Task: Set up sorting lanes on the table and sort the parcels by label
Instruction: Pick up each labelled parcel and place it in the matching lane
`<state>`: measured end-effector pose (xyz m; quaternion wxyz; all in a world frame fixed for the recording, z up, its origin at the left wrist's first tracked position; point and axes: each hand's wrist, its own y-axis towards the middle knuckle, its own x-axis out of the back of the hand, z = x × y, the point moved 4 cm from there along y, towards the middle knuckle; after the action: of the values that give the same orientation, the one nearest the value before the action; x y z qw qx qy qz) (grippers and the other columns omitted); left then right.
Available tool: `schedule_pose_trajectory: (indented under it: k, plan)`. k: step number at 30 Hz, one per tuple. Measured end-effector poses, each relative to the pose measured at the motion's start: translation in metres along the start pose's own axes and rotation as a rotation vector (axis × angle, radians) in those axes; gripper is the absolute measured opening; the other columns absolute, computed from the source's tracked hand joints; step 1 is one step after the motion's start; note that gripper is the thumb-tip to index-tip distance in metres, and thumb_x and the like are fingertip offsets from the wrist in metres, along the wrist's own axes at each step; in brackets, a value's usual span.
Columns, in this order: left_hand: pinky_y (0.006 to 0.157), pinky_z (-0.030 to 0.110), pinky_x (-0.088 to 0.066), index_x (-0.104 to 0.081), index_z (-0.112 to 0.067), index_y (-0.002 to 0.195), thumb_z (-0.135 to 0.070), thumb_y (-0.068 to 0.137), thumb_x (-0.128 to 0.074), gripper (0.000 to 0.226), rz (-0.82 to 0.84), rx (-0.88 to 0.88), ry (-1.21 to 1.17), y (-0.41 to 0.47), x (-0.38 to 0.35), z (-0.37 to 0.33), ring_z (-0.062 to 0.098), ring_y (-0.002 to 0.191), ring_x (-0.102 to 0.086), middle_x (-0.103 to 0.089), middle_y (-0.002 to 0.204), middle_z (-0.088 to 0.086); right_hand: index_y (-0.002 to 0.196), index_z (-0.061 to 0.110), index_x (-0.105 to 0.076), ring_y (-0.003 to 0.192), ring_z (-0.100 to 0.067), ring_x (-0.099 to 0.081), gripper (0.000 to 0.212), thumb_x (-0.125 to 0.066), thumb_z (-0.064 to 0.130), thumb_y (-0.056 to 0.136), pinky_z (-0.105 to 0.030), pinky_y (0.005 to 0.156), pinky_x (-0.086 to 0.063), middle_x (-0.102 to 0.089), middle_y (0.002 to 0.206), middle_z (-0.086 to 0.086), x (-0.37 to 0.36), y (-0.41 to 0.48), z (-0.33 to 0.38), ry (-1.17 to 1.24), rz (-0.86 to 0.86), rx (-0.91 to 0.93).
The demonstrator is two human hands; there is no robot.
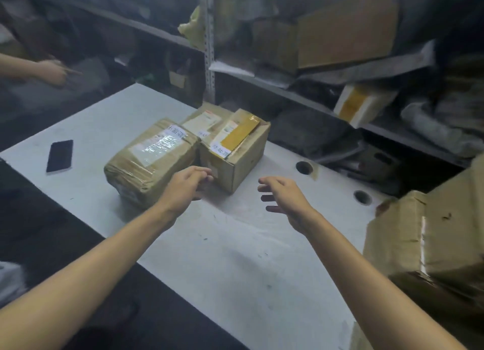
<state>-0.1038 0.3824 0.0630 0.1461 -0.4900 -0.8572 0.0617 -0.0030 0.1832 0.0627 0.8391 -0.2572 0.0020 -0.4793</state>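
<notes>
Parcels: a tape-wrapped parcel and a cardboard box stand side by side, touching, on the far half of the white table; a flatter parcel lies just behind them.
Labels: each top carries a white slip, but the writing is too small to read with confidence.
Left hand: fingers loosely curled, holding nothing, with the fingertips at the box's near face beside the seam between the two parcels; actual contact cannot be told.
Right hand: fingers spread, hovering over bare table, apart from the box.
Key relation: the box lies ahead, between the hands, and its long axis runs away from the person toward the shelving. The left hand is the nearer; the right must travel leftward to reach the box's right face.
Likely step: a two-handed grasp of the box.
Also there: phone at the left, large carton at the right edge.
</notes>
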Motion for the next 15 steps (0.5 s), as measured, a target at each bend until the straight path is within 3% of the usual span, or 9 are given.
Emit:
schedule_pose_trajectory:
  k: [3,6,8,11,15]
  plan:
    - [0.083,0.034,-0.048,-0.068,-0.026,0.093,-0.016,0.098,-0.046,0.025,-0.002,-0.004,-0.004,0.032,0.005,-0.001,0.018,0.093,-0.062,-0.070,0.100,0.000,0.115,0.017,-0.062,0.102,-0.021,-0.062,0.025,-0.049,0.036,0.104,-0.040,0.090,-0.054,-0.062,0.119,-0.006,-0.012,0.033,0.007,-0.025,0.018,-0.029]
    - [0.093,0.041,-0.051,-0.069,-0.027,0.093,-0.020,0.092,-0.051,0.019,-0.008,-0.024,-0.028,0.070,0.003,-0.006,0.018,0.098,-0.062,-0.069,0.099,-0.002,0.116,0.020,-0.057,0.098,-0.018,-0.061,0.025,-0.052,0.040,0.102,-0.039,0.087,-0.055,-0.059,0.122,-0.006,-0.020,0.071,0.011,-0.019,0.029,-0.069]
    - [0.099,0.037,-0.049,-0.068,-0.028,0.096,-0.019,0.091,-0.050,0.021,-0.029,-0.064,0.005,0.098,0.000,-0.013,0.015,0.103,-0.062,-0.069,0.104,-0.003,0.130,0.018,-0.049,0.101,-0.020,-0.061,0.038,-0.056,0.041,0.100,-0.041,0.086,-0.056,-0.054,0.130,-0.006,-0.022,0.099,0.015,0.002,0.023,-0.096]
    - [0.087,0.013,-0.044,-0.067,-0.023,0.111,-0.014,0.098,-0.048,0.024,-0.059,-0.143,0.176,0.140,-0.010,-0.027,0.004,0.103,-0.059,-0.065,0.114,-0.007,0.146,0.022,-0.032,0.118,-0.027,-0.058,0.063,-0.062,0.043,0.096,-0.045,0.086,-0.057,-0.047,0.142,-0.003,-0.026,0.143,0.016,0.066,-0.002,-0.142]
    - [0.089,0.026,-0.040,-0.048,-0.023,0.140,-0.020,0.098,-0.051,0.041,0.062,-0.129,0.448,0.193,-0.028,-0.028,0.012,0.115,-0.053,-0.055,0.138,-0.001,0.154,0.033,-0.015,0.123,-0.031,-0.057,0.086,-0.071,0.045,0.089,-0.044,0.073,-0.059,-0.046,0.148,0.001,-0.034,0.189,0.012,0.144,-0.017,-0.199]
